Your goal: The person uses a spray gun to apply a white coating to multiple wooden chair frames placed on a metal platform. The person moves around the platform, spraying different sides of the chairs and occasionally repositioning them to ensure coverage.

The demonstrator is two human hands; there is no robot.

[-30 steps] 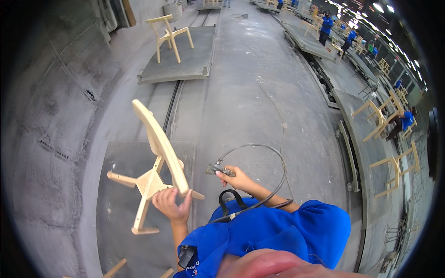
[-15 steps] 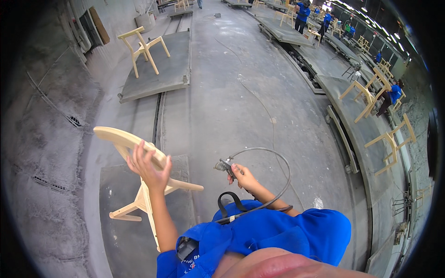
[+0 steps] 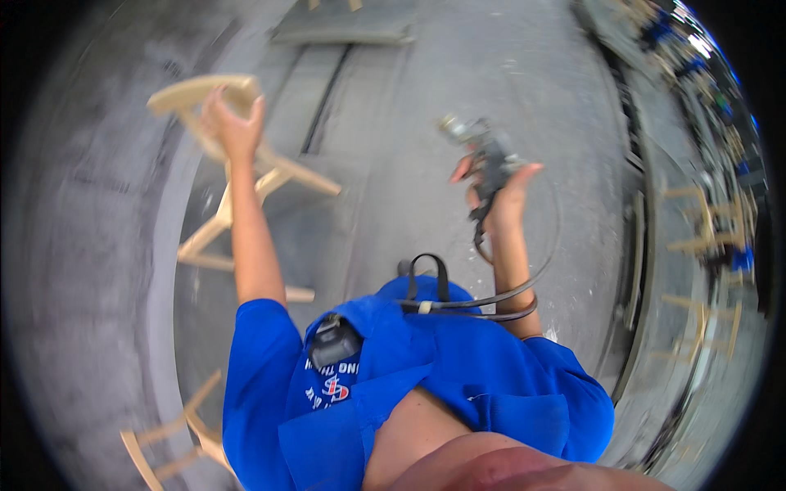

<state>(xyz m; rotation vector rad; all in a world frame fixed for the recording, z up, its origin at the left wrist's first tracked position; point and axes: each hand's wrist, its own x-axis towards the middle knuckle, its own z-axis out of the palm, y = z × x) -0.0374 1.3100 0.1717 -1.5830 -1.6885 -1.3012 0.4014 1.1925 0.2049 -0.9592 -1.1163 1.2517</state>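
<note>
A bare pale wooden chair with a curved backrest stands tilted in the view on a grey platform at the left. Against its backrest, my left hand is closed, the fingertips partly hidden behind the wood. My right hand grips a dark spray gun, raised over the floor and blurred by motion. A thin hose trails from the gun and loops around my right forearm.
Another wooden chair is at the lower left, beside my sleeve. Ahead lies a second grey platform above a floor rail. Along the right, a line of platforms carries several chairs, with blurred blue-clad people farther off.
The view has tilted down and blurred. My right hand has moved forward and upward with the spray gun. My left hand remains at the chair's backrest.
</note>
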